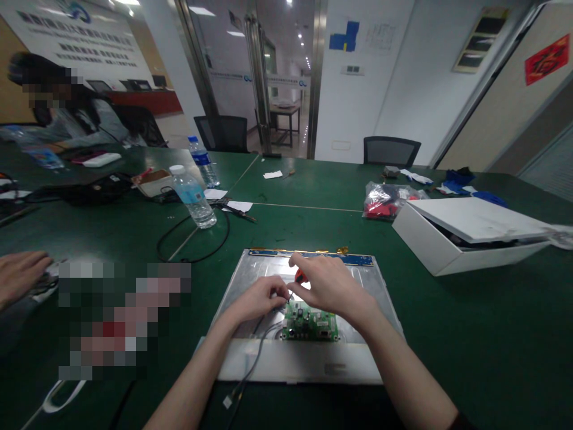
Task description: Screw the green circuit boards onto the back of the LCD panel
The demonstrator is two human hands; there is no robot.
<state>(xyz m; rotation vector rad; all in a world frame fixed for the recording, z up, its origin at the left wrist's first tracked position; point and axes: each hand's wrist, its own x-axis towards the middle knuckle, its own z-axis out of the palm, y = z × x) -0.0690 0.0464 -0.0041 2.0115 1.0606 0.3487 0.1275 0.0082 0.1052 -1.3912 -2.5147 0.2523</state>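
A flat silver metal display panel (358, 298) lies on the table in front of me, with a green circuit board (313, 323) on it. My right hand (331, 283) is closed around the red handle of a screwdriver (301, 276), whose thin shaft points down at the board's upper left corner. Beside that tip, my left hand (259, 297) has its fingers pinched together; what they hold is hidden. Grey wires (259, 352) run from the board's left side over the panel's near edge to a white connector (228, 402). A blue strip board (358, 260) lines the panel's far edge.
An open white box (447, 257) and a plastic bag with red items (389, 200) stand right. Two water bottles (194, 197) (203, 162) and a looped black cable (228, 233) lie left. Another person's hand (22, 275) rests at far left; a person (67, 113) sits beyond.
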